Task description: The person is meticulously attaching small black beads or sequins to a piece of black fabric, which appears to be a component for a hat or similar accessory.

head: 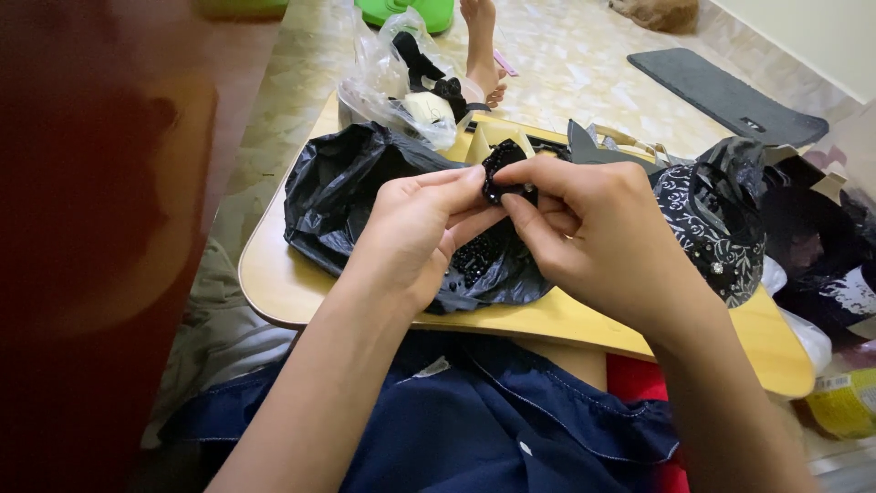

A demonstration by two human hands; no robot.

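Note:
My left hand (415,233) and my right hand (598,233) meet above a small wooden lap table (274,283). Between their fingertips they pinch a small black beaded piece (502,169). Under my hands lies an open black plastic bag (342,192) with several small black beads (474,260) loose inside it. A black cloth with a white pattern (716,224) lies just right of my right hand.
A clear plastic bag (392,78) with black pieces stands at the table's far edge. Cardboard pieces (497,137) lie behind my hands. A dark mat (725,96) and a green object (406,11) sit on the tiled floor. More bags (835,265) lie at the right.

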